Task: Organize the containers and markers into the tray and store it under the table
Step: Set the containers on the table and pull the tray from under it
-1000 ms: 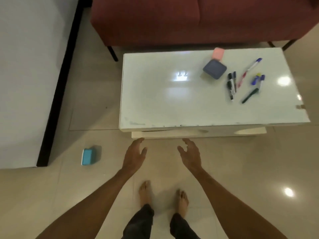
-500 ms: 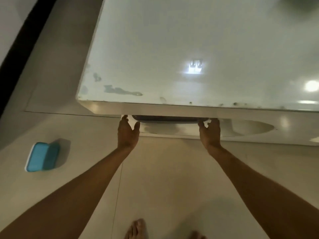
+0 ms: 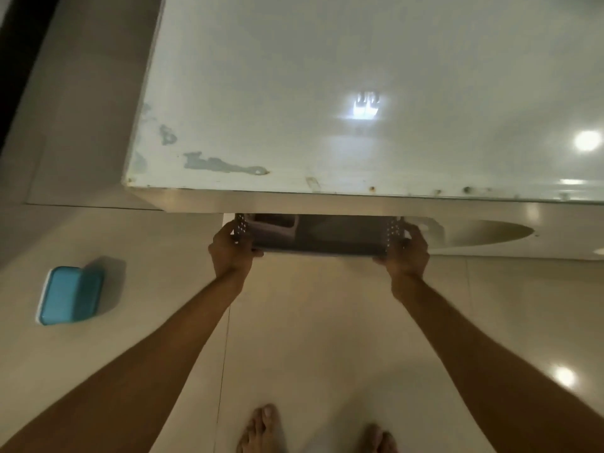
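A dark grey tray (image 3: 327,238) with perforated ends sticks partway out from under the white table (image 3: 327,93). My left hand (image 3: 230,248) grips its left end and my right hand (image 3: 407,251) grips its right end. Most of the tray stays hidden beneath the tabletop. A blue container (image 3: 70,295) lies on the floor to the left, apart from both hands. The markers and the other containers are out of view.
The table's front edge overhangs the tray, with a lower shelf (image 3: 490,233) showing to the right. Beige tiled floor (image 3: 310,338) stretches toward me. My bare feet (image 3: 264,429) stand at the bottom edge. A dark wall base runs along the far left.
My hands reached under the table's front edge and closed on the tray's ends. The tray has slid out toward me, its perforated ends now showing. The camera has moved lower and closer.
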A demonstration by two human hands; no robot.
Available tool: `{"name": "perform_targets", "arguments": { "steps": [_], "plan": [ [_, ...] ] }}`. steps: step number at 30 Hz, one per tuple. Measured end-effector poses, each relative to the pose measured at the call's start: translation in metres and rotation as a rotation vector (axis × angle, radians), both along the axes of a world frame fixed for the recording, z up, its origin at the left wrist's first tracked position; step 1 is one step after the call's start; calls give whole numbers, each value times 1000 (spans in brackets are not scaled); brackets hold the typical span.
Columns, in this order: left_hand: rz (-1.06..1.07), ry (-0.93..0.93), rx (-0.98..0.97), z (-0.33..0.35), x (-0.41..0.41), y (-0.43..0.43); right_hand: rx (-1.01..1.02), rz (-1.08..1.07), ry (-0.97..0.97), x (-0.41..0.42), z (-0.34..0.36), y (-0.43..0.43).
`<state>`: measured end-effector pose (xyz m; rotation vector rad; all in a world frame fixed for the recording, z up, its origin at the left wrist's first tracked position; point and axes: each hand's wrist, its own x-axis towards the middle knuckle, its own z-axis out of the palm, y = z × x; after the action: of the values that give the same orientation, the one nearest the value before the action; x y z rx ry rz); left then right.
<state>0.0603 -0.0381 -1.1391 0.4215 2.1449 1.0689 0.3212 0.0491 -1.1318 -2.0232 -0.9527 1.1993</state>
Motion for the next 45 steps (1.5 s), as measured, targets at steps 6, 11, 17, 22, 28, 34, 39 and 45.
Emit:
{"name": "perform_targets", "arguments": {
  "steps": [6, 11, 17, 22, 28, 34, 39, 45],
  "plan": [
    [-41, 8, -51, 90, 27, -101, -102, -50, 38, 27, 78, -113],
    [-33, -39, -54, 162, 53, -174, -119, 8, -24, 53, 145, -180],
    [0, -59, -55, 236, 82, -228, -182, 60, -54, 77, 209, -228],
    [18, -51, -55, 289, 92, -244, -152, 73, -24, 85, 269, -232],
    [31, -53, 12, 348, 95, -219, -67, 96, -5, 88, 326, -207],
    [40, -63, 116, 370, 84, -160, 41, 60, -17, 80, 348, -149],
    [27, -35, 146, 354, 64, -81, 138, 31, -20, 64, 338, -74],
    [49, -77, 118, 329, 44, 15, 68, 29, 69, 48, 319, 24]
  ]
}}
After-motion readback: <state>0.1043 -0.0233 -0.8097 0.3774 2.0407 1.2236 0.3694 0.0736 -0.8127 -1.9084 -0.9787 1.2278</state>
